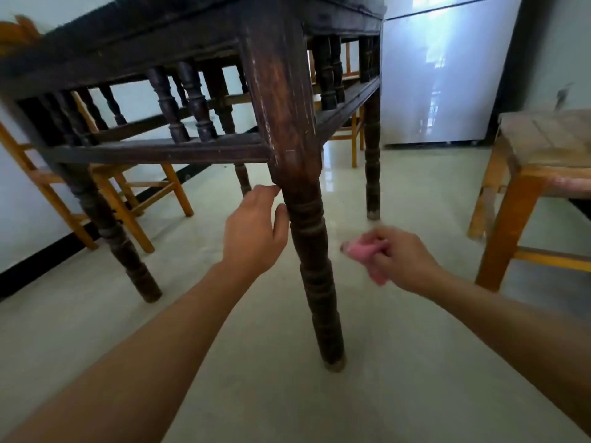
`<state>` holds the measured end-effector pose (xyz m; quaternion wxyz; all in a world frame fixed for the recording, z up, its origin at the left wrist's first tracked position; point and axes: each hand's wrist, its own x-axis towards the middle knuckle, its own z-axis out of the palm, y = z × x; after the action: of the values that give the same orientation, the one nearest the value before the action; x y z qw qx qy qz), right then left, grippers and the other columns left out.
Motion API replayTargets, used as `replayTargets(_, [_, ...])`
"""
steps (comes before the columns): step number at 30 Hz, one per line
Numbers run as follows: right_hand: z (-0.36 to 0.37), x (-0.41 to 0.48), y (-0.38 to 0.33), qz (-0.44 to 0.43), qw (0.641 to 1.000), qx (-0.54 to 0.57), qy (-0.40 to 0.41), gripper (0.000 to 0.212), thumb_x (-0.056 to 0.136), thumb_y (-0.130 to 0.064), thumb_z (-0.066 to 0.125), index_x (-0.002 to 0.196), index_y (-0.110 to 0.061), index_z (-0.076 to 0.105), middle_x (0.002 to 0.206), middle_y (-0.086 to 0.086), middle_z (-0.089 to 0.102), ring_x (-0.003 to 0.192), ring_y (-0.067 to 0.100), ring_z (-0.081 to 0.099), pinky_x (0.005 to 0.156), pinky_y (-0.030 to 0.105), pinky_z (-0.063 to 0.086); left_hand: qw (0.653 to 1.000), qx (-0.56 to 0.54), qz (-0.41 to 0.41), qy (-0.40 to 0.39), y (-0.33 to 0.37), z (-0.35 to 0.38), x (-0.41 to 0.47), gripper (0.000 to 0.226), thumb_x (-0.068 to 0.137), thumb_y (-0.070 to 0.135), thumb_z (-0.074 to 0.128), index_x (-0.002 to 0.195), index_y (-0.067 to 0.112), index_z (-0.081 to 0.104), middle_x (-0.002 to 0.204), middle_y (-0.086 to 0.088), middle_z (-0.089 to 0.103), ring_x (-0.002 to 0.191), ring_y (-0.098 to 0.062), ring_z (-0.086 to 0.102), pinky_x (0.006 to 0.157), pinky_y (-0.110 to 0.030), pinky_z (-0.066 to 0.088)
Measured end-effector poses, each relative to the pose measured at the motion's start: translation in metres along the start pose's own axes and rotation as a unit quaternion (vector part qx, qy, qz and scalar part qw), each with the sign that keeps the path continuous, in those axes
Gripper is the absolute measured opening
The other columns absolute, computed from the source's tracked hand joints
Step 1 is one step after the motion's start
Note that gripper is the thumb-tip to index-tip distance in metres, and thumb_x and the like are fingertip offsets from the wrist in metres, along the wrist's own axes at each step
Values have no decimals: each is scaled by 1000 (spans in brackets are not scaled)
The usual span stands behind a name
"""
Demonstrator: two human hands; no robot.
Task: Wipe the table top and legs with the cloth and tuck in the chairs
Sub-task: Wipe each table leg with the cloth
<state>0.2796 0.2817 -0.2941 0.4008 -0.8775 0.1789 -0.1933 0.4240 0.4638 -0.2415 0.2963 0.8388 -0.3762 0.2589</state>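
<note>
A low view from a crouch, looking under a dark wooden table point(128, 43) at the turned leg point(308, 225) below its near corner. The leg stands on a pale, glossy floor point(256, 362).

The left hand point(252, 231) rests against the left side of this leg, just below the lower rail. Its fingers are loosely spread, and the thumb and fingertips touch the wood without closing round it. The right hand point(406, 262) is to the right of the leg and apart from it, clenched round a bunched pink cloth point(363, 249). This hand is blurred.

One orange wooden chair point(134, 193) stands along the table's left edge and another point(353, 135) along the far edge. A third point(524, 187) sits off to the right, well clear of the table. A silver refrigerator point(447, 75) stands behind.

The step in hand looks like wiping this leg. To do it well, wrap the cloth round the leg and draw it from the square upper block down to the foot. Twist it into the ringed grooves, where dust likely collects. The left hand can steady the leg, but should shift so that no patch is missed.
</note>
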Motion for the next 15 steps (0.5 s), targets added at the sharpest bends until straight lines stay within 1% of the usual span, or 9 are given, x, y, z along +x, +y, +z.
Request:
replayTargets(2, [-9, 19, -31, -1, 990, 109, 93, 20, 95, -12, 57, 114, -18, 55, 100, -3, 60, 84, 16, 64, 67, 30, 58, 998, 3, 21, 53, 3, -3, 2, 30, 96, 30, 50, 121, 15, 57, 126, -4, 56, 115, -18, 52, 98, -38, 48])
replayTargets(5, [5, 32, -76, -7, 968, 216, 129, 35, 96, -9, 54, 129, -19, 48, 109, -2, 59, 90, 17, 64, 72, 36, 61, 992, 24, 38, 116, 7, -9, 3, 37, 93, 30, 55, 126, 13, 54, 137, -11, 48, 127, -25, 44, 107, -42, 39])
replayTargets(6, [17, 25, -86, -10, 968, 208, 138, 33, 97, -13, 54, 128, -22, 47, 105, -4, 60, 86, 15, 65, 73, 38, 61, 991, 42, 45, 120, 8, -12, 4, 42, 93, 31, 55, 131, 13, 50, 143, -13, 42, 133, -28, 38, 110, -41, 31])
replayTargets(8, [51, 2, -82, -81, 980, 68, 166, 36, 99, -21, 51, 133, -28, 41, 109, -6, 59, 87, 12, 63, 79, 36, 60, 992, 64, 50, 101, 10, -16, 9, 52, 94, 35, 53, 141, 15, 40, 154, -15, 27, 142, -31, 24, 112, -39, 19])
replayTargets(10, [70, -29, -53, -183, 978, -46, 94, 40, 100, -30, 48, 139, -38, 40, 122, -6, 56, 96, 12, 60, 87, 34, 55, 994, 68, 43, 72, 9, -14, 12, 61, 95, 36, 52, 147, 16, 29, 158, -13, 16, 146, -30, 14, 113, -40, 15])
replayTargets(12, [65, -48, -22, -207, 958, -162, -118, 28, 99, -35, 47, 125, -38, 58, 122, -7, 60, 107, 14, 59, 98, 34, 48, 994, 77, 48, 58, 6, -12, 12, 66, 95, 37, 52, 150, 17, 22, 160, -12, 10, 147, -28, 8, 114, -39, 11])
replayTargets(13, [55, -50, -11, -197, 935, -241, -171, 25, 98, -34, 48, 119, -35, 63, 118, -7, 62, 108, 12, 59, 99, 32, 47, 994, 82, 53, 56, 4, -11, 11, 67, 95, 37, 52, 151, 18, 20, 160, -12, 9, 147, -28, 7, 114, -39, 10])
replayTargets(14, [45, -44, -4, -161, 937, -261, -166, 24, 98, -34, 50, 116, -33, 64, 113, -9, 63, 103, 7, 59, 97, 30, 48, 993, 86, 58, 55, 3, -11, 11, 67, 95, 38, 52, 151, 19, 19, 160, -11, 9, 147, -28, 7, 113, -39, 9])
replayTargets(15, [33, -34, -6, -128, 957, -236, -108, 24, 97, -33, 52, 117, -33, 64, 111, -12, 63, 97, 3, 58, 94, 27, 49, 993, 87, 60, 54, 1, -11, 11, 68, 95, 38, 52, 151, 19, 19, 160, -11, 9, 147, -28, 7, 113, -39, 9])
